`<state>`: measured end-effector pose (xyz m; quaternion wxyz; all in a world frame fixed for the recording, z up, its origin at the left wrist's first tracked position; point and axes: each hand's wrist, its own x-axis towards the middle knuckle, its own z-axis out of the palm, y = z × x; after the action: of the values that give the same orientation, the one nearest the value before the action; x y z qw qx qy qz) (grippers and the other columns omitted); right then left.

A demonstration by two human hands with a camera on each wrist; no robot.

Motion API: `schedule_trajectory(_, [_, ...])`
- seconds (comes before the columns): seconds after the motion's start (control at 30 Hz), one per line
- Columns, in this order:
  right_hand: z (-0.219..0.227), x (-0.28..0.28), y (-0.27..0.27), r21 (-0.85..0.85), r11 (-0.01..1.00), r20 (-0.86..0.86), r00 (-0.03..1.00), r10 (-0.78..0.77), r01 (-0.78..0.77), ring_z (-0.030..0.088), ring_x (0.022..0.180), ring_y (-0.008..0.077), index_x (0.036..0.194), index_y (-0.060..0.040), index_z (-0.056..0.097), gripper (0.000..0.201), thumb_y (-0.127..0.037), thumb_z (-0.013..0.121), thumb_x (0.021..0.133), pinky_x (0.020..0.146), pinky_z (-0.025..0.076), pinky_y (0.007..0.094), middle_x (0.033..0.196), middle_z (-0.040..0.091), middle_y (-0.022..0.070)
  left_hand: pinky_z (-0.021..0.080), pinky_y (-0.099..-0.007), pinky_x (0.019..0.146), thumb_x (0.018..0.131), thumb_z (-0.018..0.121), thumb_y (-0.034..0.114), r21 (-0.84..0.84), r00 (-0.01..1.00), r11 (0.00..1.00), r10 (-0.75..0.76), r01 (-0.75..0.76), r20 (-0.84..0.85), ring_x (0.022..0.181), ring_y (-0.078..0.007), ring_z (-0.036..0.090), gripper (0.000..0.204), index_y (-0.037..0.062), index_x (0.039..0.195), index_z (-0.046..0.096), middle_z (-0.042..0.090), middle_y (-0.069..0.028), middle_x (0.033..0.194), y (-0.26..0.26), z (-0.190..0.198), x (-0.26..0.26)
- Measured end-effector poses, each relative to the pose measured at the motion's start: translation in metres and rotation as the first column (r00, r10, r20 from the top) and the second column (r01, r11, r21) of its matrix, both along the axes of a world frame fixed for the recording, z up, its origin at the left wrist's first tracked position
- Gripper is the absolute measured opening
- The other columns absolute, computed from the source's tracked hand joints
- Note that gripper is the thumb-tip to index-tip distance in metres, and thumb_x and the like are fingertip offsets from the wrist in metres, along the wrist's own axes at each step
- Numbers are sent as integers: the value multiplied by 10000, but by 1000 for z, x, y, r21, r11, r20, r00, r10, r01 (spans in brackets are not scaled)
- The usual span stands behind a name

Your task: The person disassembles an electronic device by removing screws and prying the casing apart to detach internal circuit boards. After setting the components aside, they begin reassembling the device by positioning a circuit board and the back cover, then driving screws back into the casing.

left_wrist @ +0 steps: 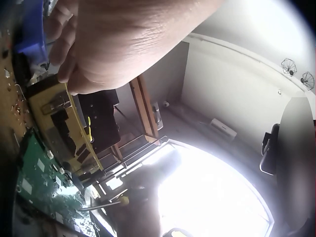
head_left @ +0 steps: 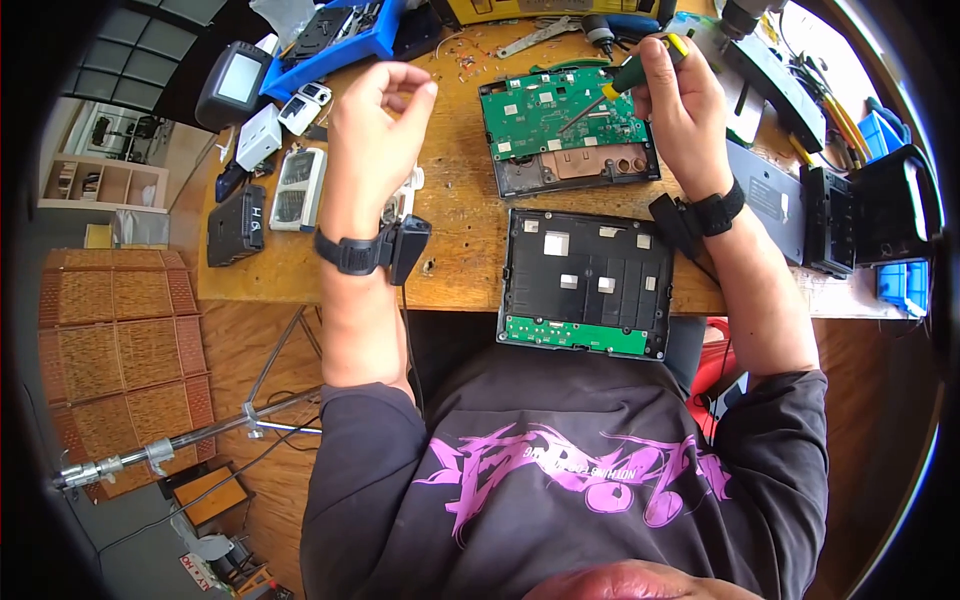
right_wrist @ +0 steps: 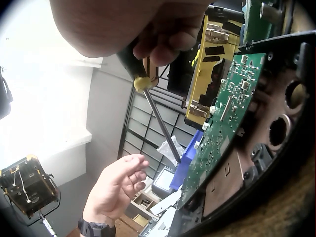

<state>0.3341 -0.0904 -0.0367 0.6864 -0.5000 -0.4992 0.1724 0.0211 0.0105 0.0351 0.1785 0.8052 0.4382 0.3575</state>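
Note:
My right hand (head_left: 683, 105) grips the green and yellow handle of a screwdriver (head_left: 612, 90). Its metal shaft slants down to the left, the tip close over the green circuit board (head_left: 570, 115). That board sits in a black device housing (head_left: 580, 180) with a copper-coloured plate along its near side. My left hand (head_left: 378, 115) hovers left of the housing, fingers loosely bent with nothing between them; the right wrist view also shows this left hand (right_wrist: 118, 185). Nearer my body, a black back cover (head_left: 590, 270) with a green strip board lies over the table's front edge.
On the left stand a blue bin (head_left: 335, 50), a white box (head_left: 260, 137) and a black case (head_left: 236, 225). A wrench (head_left: 540, 37) and a yellow case (head_left: 540, 10) are at the back. A grey panel (head_left: 765, 200) and a black stand crowd the right side of the wooden table (head_left: 455, 240).

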Motion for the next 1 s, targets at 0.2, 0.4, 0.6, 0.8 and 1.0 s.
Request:
schedule_trajectory(0.2, [1,1,0,34,999,17,1000,12,-13,594,691,31,1179,-50,704,326,-371,672,1222,627,471,215,852,666,-44,597,-381,793,1013,838,155,49,940,997,-37,57,-338,834,-239,732,164,48,1136,840,803,-121,1008,-27,-29,-23])
schedule_trajectory(0.4, [10,-4,0,107,994,68,997,-27,19,616,743,34,1225,-31,731,321,-351,702,1209,668,500,237,873,713,-32,596,-499,844,984,854,127,170,926,985,26,41,-376,943,-395,757,83,64,1038,844,788,-153,989,-44,-60,-19])
schedule_trajectory(0.6, [11,-1,-2,73,997,72,997,-20,15,634,800,42,1237,-19,739,338,-354,728,1196,718,527,262,883,749,-13,601,-479,845,999,835,100,128,925,992,29,22,-380,942,-374,767,75,64,1062,852,803,-146,1019,-47,-50,-18])
schedule_trajectory(0.8, [9,-1,-1,73,997,79,997,-20,14,641,805,49,1238,-25,739,348,-370,727,1196,720,531,269,885,750,-6,608,-487,878,1011,826,144,179,943,984,59,1,-328,1025,-372,762,64,96,1021,866,796,-116,999,-47,-37,-19])
schedule_trajectory(1.0, [10,1,-1,62,997,94,995,-41,35,649,800,61,1219,-23,735,363,-385,726,1194,716,535,276,870,745,7,603,-495,881,1007,841,156,191,892,980,34,59,-451,1007,-389,770,96,72,1047,864,812,-147,1019,-46,-54,-20])
